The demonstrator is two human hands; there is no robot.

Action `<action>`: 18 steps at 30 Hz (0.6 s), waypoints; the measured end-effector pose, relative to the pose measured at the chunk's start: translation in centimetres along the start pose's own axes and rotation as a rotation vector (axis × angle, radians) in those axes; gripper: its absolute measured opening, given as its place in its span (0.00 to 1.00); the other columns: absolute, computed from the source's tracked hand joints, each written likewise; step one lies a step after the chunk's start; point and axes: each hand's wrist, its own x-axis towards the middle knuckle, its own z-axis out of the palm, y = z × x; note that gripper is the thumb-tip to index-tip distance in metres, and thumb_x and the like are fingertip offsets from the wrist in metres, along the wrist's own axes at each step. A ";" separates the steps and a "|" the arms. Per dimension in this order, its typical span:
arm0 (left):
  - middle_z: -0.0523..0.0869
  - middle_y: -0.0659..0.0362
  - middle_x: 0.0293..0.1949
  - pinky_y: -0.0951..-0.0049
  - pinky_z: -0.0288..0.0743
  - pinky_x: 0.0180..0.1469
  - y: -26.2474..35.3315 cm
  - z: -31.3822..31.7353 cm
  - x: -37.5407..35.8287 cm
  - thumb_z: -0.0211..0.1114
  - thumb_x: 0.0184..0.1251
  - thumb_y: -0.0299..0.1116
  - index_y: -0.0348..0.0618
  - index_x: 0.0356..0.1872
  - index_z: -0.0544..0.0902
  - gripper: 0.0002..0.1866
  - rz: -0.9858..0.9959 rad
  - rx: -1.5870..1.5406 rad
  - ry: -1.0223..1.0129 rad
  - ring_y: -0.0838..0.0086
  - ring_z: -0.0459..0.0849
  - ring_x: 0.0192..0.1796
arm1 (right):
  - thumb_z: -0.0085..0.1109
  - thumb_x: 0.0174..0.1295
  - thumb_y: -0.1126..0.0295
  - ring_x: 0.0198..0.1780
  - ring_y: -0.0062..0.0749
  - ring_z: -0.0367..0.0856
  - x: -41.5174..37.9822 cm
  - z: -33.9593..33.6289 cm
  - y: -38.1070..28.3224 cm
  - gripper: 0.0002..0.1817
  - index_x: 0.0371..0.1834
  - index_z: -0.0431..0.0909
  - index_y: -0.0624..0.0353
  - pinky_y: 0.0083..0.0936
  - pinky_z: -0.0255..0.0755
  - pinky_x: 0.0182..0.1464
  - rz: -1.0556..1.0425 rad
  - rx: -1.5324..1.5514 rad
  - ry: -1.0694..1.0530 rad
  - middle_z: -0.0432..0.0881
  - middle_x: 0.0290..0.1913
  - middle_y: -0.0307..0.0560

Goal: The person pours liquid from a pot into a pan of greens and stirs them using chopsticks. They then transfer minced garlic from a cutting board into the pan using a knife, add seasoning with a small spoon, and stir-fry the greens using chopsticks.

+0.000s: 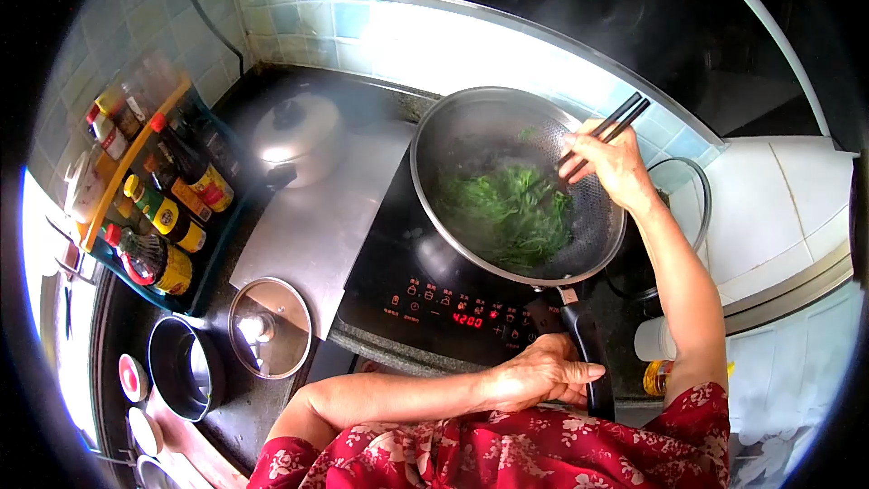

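Note:
Steam rises from a wide pan (430,186) that holds leafy greens (516,208) and stands on a black induction cooktop (371,290) with a lit red display. The pan's black handle (588,340) points toward me, and my left hand (543,371) is closed on it, thumb across the top. Above the pan's right rim, my right hand (611,163) is closed round a pair of black chopsticks (625,118). Their lower ends reach down toward the greens, where the tips are hard to make out.
Left of the cooktop are a lidded pot (299,145), a glass lid (270,328) and a dark pot (186,369). A rack (136,163) of bottles stands at the far left. A range hood (579,27) hangs above. Another glass lid (701,204) leans at the right.

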 end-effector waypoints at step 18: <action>0.77 0.56 0.35 0.70 0.77 0.41 0.7 0.5 -0.4 0.59 0.59 0.27 0.32 0.43 0.69 0.14 -0.040 -0.025 -0.015 0.72 0.79 0.36 | 0.55 0.55 0.73 0.26 0.38 0.81 -2.0 -1.3 1.6 0.07 0.30 0.75 0.67 0.25 0.79 0.26 0.109 0.131 0.047 0.79 0.29 0.53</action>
